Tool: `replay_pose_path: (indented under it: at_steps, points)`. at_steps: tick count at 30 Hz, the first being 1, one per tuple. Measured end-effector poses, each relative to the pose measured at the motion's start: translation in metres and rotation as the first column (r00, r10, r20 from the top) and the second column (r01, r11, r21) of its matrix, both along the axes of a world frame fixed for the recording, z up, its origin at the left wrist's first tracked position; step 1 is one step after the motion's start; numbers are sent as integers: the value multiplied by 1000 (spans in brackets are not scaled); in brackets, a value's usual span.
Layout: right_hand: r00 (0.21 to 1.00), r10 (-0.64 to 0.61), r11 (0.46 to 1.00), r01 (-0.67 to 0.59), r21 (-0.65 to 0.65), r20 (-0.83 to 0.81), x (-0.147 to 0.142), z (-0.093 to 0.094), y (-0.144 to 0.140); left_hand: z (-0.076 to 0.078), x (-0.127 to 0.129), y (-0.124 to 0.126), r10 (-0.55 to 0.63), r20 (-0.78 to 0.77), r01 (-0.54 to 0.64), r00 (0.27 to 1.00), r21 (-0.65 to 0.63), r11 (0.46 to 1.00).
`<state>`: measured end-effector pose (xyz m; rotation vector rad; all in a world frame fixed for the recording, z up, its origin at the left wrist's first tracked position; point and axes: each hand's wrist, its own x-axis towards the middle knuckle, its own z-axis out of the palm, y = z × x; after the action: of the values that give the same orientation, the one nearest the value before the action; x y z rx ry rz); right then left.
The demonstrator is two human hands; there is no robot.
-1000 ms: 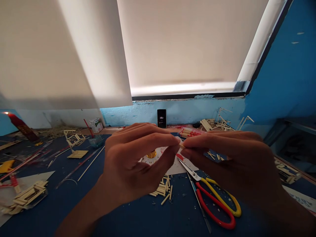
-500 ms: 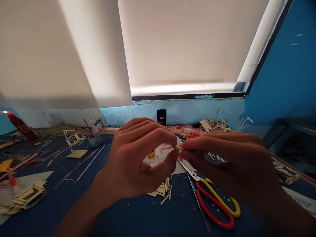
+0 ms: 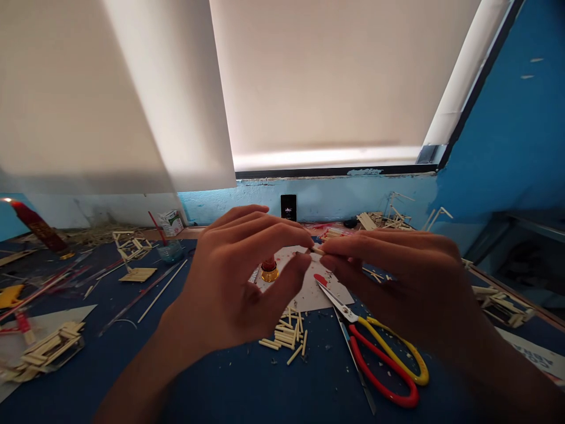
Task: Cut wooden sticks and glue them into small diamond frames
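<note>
Head view: left hand (image 3: 233, 288) and right hand (image 3: 410, 282) meet above blue table (image 3: 212, 383); both pinch one small stick (image 3: 316, 251) between fingertips, fingers closed tight on it; stick lies left to right, long way across, held up over white paper (image 3: 318, 294); both hands equally near; scissors (image 3: 379, 347) lie below right hand; pile of cut sticks (image 3: 285, 337) under left hand.

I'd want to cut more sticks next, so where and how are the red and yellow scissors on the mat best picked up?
Take the scissors by the handle loops, probably from the near right side. The loops lie flat on the blue mat at the near end, with bare mat around them. The blades point away up-left, toward the white paper and under the right hand, so that end is sharp and crowded.
</note>
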<state>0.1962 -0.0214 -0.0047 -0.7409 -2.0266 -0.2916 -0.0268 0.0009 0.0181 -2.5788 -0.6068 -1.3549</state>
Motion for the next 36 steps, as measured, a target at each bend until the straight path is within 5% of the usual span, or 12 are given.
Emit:
replay_pose_path:
  at_steps: [3, 7, 13, 18, 21, 23, 29, 32, 36]
  points:
    - [997, 4, 999, -8, 49, 76, 1, -1, 4, 3, -4, 6, -93, -60, 86, 994, -105, 991]
    - [994, 32, 999, -35, 30, 109, 2, -1, 10, 3, -8, 17, -137, -72, 131, 988, -92, 987]
    - [981, 154, 988, -150, -41, 121, 2, -1, 12, 1, -12, 24, 89, -100, -79, 991, 100, 992]
    - [977, 60, 994, -39, -105, 203, 11, 4, 19, -2, -15, 35, 207, -35, -205, 978, 62, 977]
    - [926, -49, 954, 156, -258, 375, 17, -12, 41, -27, -23, 46, 170, -286, -175, 943, 6, 985]
    - [848, -13, 893, 249, -376, 530, 16, -37, 60, -56, -32, 52, 96, -474, -159, 875, -94, 983]
    - [730, 41, 829, 356, -431, 682, 0, -123, 106, -138, -49, 52, -63, -566, -147, 822, -318, 936]
    - [693, 72, 820, 368, -438, 717, -4, -136, 113, -156, -43, 54, -148, -571, -126, 807, -412, 902]
    - [679, 83, 806, 384, -450, 729, 9, -129, 104, -164, -30, 62, -194, -566, -129, 802, -480, 868]
